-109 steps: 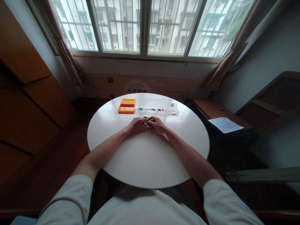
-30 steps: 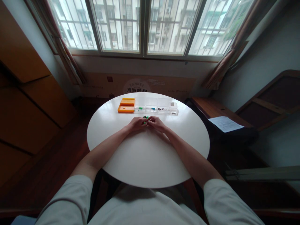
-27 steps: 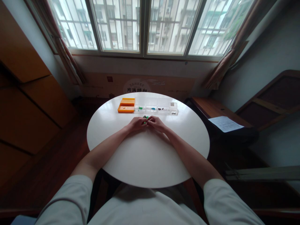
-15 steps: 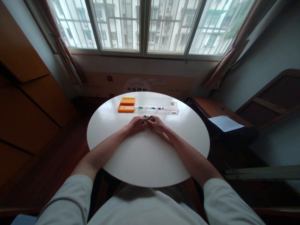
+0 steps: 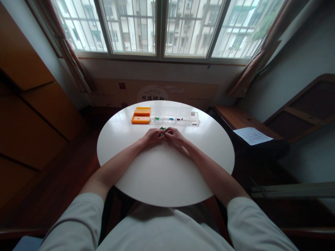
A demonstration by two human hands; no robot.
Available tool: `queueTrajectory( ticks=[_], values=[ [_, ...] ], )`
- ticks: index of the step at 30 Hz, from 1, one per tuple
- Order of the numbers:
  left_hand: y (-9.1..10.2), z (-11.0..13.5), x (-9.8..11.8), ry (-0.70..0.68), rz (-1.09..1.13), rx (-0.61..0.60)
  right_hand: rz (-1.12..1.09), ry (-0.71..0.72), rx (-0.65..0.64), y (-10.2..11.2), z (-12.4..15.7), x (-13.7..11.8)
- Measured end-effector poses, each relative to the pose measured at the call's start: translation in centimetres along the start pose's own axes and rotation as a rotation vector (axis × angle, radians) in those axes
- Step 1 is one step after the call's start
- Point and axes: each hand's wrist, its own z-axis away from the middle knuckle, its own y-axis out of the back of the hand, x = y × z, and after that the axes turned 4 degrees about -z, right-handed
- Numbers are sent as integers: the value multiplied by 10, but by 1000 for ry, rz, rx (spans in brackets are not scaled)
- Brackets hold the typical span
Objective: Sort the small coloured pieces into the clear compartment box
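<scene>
Both hands rest together near the middle of the round white table [image 5: 162, 174]. My left hand [image 5: 153, 135] and my right hand [image 5: 175, 136] have their fingers curled, fingertips meeting over a small green piece [image 5: 163, 131] pinched between them. A dark bit shows beside it, too small to name. Just beyond the hands lies an orange tray [image 5: 141, 115], and to its right a clear box with several compartments [image 5: 175, 120] holding tiny green, blue and dark pieces.
Large barred windows [image 5: 162, 28] fill the far wall, with curtains at both sides. A wooden cabinet [image 5: 31, 104] stands at the left. A low wooden bench with a sheet of paper [image 5: 251, 135] is at the right.
The hands have stayed together on the green piece. The view has tipped slightly, so everything sits a little higher in the picture.
</scene>
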Motion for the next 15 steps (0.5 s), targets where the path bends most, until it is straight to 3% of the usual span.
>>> queueTrajectory(
  ticks=[15],
  values=[
    [1,0,1,-15,-7,2,2,-6,3,0,-1,0]
  ],
)
